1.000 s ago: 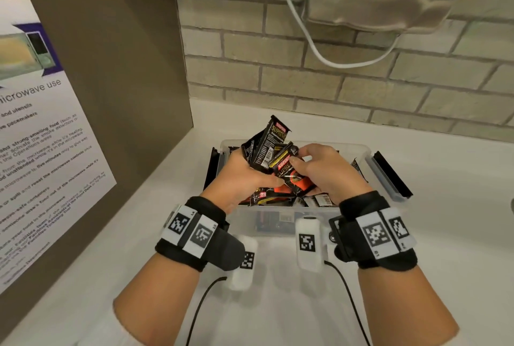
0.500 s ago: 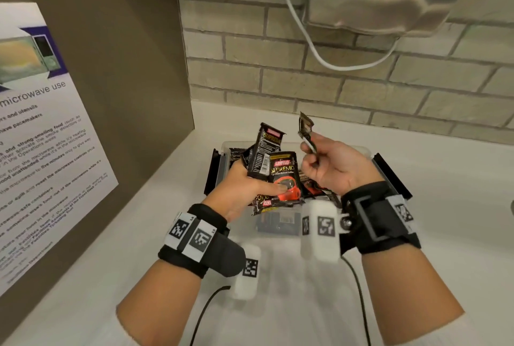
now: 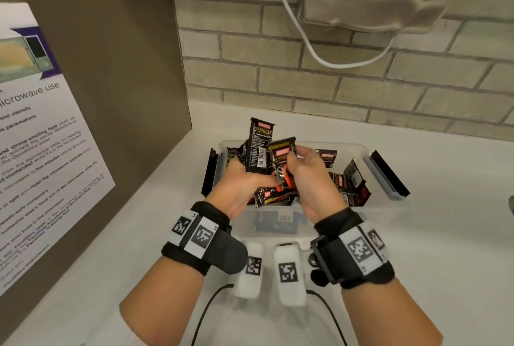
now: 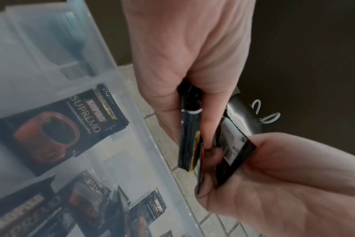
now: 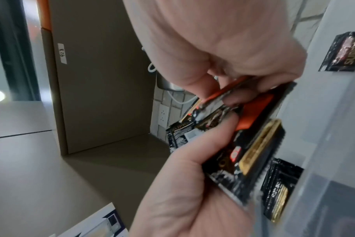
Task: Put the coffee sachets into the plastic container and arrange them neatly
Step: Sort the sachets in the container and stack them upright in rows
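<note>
Nearest, the left hand [image 3: 236,187] curls its fingers round a bundle of black coffee sachets [image 3: 257,148] held upright over the plastic container [image 3: 358,151]. Just beside it, the right hand [image 3: 311,176] pinches one sachet [image 3: 283,159] between thumb and fingertips, its edge touching the bundle. Beneath both hands, loose sachets [image 3: 350,181] lie jumbled inside the clear container on the white counter [image 3: 445,234]. Beyond it rises a brick wall [image 3: 278,73].

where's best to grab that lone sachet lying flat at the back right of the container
Probably by its near short edge, coming straight down from above: the lone sachet lies flat near the container's back wall, clear of the heap, and both hands hold other sachets.
</note>
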